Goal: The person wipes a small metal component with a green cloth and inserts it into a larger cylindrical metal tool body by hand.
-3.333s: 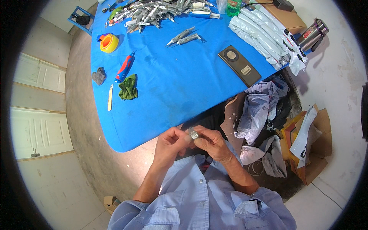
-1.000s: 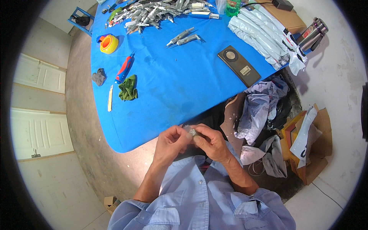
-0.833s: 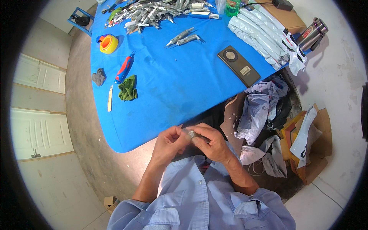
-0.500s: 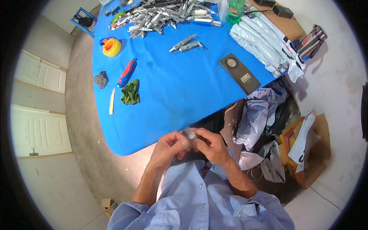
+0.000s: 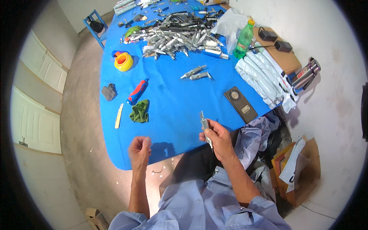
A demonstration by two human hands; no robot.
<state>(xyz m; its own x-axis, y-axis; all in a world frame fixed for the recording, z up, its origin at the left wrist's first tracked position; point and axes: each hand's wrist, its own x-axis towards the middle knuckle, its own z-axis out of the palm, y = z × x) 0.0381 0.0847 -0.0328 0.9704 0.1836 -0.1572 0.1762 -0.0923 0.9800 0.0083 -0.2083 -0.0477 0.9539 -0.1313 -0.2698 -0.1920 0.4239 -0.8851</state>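
My right hand (image 5: 219, 138) is closed round a slim grey pen-shaped tool (image 5: 204, 123), held upright over the near table edge with its narrow tip pointing away from me. To the left, my left hand (image 5: 140, 150) hovers by the near edge with its fingers curled in; whatever they may hold is hidden. Two similar grey pen-shaped tools (image 5: 195, 73) lie side by side further up the blue-covered table (image 5: 172, 111). Beyond them spreads a big pile of grey and black tools (image 5: 172, 38).
At left lie a yellow tape roll (image 5: 124, 62), a red-and-blue tool (image 5: 138, 92), a green cloth (image 5: 139, 111), a grey cloth (image 5: 109, 92) and a cutter knife (image 5: 119, 116). At right are a dark rectangular device (image 5: 240, 104), white plastic packets (image 5: 258, 76), a green bottle (image 5: 244, 40) and a steel flask (image 5: 306, 74).
My hands have come apart from in front of my shirt. The right one has moved forward with the grey pen-shaped tool, the left one leftward. The view has shifted to show more of the table's far end.
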